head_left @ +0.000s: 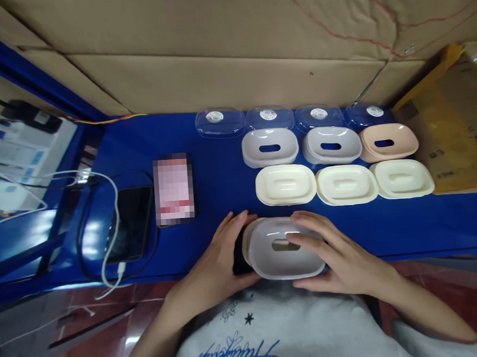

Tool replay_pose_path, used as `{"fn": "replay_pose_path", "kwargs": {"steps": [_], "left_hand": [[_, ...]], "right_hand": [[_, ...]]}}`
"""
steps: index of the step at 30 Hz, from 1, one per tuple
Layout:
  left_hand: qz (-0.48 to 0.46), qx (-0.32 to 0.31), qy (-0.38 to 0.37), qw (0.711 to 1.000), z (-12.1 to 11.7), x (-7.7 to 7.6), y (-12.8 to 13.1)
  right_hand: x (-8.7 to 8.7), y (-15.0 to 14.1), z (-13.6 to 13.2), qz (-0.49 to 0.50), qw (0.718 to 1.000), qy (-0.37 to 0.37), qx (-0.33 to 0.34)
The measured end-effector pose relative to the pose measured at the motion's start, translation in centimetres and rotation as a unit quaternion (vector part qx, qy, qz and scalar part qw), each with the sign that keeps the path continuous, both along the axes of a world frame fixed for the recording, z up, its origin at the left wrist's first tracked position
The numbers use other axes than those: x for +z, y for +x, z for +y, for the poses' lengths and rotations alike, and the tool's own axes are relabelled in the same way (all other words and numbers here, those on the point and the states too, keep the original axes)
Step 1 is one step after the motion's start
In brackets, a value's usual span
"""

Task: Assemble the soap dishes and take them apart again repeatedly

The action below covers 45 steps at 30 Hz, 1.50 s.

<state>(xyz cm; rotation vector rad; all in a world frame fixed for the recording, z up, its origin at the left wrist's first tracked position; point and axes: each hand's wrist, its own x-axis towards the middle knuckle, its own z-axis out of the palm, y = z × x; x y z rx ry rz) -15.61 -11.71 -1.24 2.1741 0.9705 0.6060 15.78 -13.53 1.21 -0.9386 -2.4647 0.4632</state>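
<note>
A grey oval soap dish part [268, 260] with a slot in its floor is held near the table's front edge. Behind its left rim shows the edge of a cream oval tray [246, 245], and something cream shows through the slot. My left hand [229, 254] curves around the left side of the stack, fingers at the back and thumb at the front. My right hand [336, 253] grips the grey part's right side, one finger reaching over its inside and the thumb below the front rim. How firmly the two parts sit together cannot be seen.
On the blue table [213, 169] stand slotted dishes, two grey [253, 156] and one peach [389, 132]. Cream trays [286, 197] lie before them, clear lids [220, 127] behind. Left are a blurred pink item [173, 188], a phone [130, 223] and cables; a carton [454, 133] is right.
</note>
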Motion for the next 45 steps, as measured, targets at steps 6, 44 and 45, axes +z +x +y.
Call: {"fn": "replay_pose_path", "kwargs": {"steps": [6, 44, 45], "left_hand": [[-0.010, 0.004, 0.034, 0.999, 0.2, -0.4, 0.1], [0.072, -0.031, 0.045, 0.996, 2.2, -0.2, -0.1], [0.073, -0.032, 0.045, 0.996, 2.2, -0.3, -0.1]], "right_hand": [[-0.9, -0.3, -0.1, -0.011, 1.000, -0.021, -0.003], [2.0, -2.0, 3.0, -0.122, 0.991, 0.001, 0.049], [2.0, -1.8, 3.1, -0.125, 0.991, 0.002, 0.053]]}}
